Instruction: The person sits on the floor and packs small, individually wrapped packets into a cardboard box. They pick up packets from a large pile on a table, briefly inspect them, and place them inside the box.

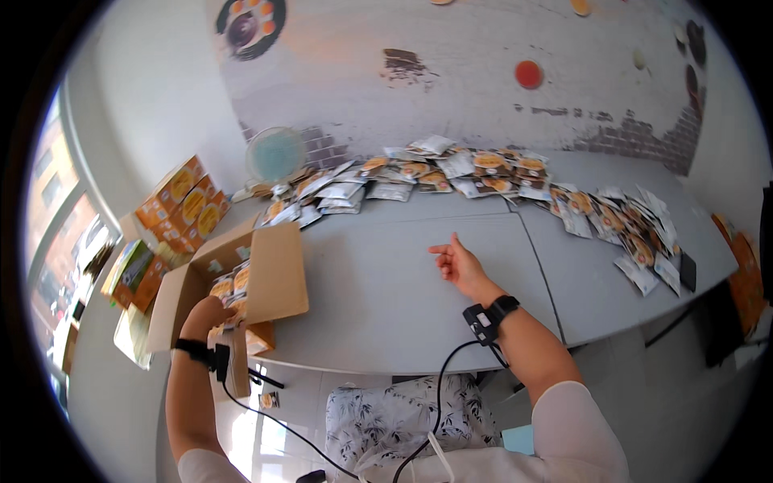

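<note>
Box: open cardboard box (270, 278) at the bench's (386, 298) left edge, flaps up, long axis running away from the person.
Left hand: left hand (208, 312) dips into the box among orange-printed packets (229, 283); grip hidden, cannot tell.
Right hand: right hand (457, 262) hovers mid-bench, fingers loosely spread, empty, well apart from the box.
Nearer: left hand.
Far edge: loose sachets (483, 173) heaped.

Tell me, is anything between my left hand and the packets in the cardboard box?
Nothing visible. The left hand is already inside the open cardboard box, right at the packets. The flaps are folded back, clear of it. The right hand hovers empty over the bare table.
</note>
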### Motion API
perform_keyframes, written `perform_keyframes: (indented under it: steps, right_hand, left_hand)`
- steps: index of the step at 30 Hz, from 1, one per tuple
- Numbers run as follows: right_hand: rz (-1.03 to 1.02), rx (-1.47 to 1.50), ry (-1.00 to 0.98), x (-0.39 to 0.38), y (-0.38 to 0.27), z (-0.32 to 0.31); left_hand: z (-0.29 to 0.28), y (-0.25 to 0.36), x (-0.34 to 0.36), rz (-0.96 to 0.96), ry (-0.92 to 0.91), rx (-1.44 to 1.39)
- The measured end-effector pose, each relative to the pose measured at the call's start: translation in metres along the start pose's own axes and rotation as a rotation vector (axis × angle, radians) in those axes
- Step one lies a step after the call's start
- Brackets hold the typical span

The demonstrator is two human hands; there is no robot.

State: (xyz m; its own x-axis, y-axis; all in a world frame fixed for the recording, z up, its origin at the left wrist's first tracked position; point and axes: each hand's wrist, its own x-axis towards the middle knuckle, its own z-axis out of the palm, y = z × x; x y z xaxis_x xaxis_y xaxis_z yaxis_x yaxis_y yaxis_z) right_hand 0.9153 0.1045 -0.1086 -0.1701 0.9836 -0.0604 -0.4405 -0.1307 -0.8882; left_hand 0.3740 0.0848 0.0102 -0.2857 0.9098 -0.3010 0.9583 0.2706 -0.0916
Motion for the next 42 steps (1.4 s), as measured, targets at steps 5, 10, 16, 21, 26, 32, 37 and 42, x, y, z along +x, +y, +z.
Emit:
perform_keyframes:
  steps: [5, 10, 16, 21, 26, 32, 37, 42]
  right_hand:
    - [0.002, 0.008, -0.031, 0.005, 0.005, -0.005]
    - [-0.006, 0.027, -0.015, 0.006, 0.004, -0.012]
    - [-0.019, 0.037, 0.014, -0.002, -0.006, -0.004]
    - [-0.046, 0.072, 0.005, 0.002, 0.000, -0.008]
    - [-0.059, 0.083, 0.024, 0.001, 0.000, -0.004]
    - [-0.120, 0.100, 0.064, 0.002, 0.003, -0.009]
    - [-0.129, -0.027, 0.234, 0.019, 0.004, 0.000]
    - [-0.211, 0.001, 0.427, 0.078, -0.021, -0.049]
  left_hand:
    - [-0.023, 0.052, 0.015, 0.548, 0.426, -0.882]
    - [-0.038, 0.200, -0.066, 0.791, 0.217, -1.187]
    - [0.031, 0.306, -0.053, 0.832, -0.243, -1.559]
    - [0.069, 0.347, -0.046, 0.824, -0.362, -1.656]
    - [0.097, 0.350, -0.018, 0.835, -0.349, -1.732]
    - [0.089, 0.345, -0.024, 0.938, -0.451, -1.693]
    - [0.095, 0.348, -0.014, 0.956, -0.459, -1.675]
    - [0.097, 0.351, -0.010, 0.975, -0.439, -1.649]
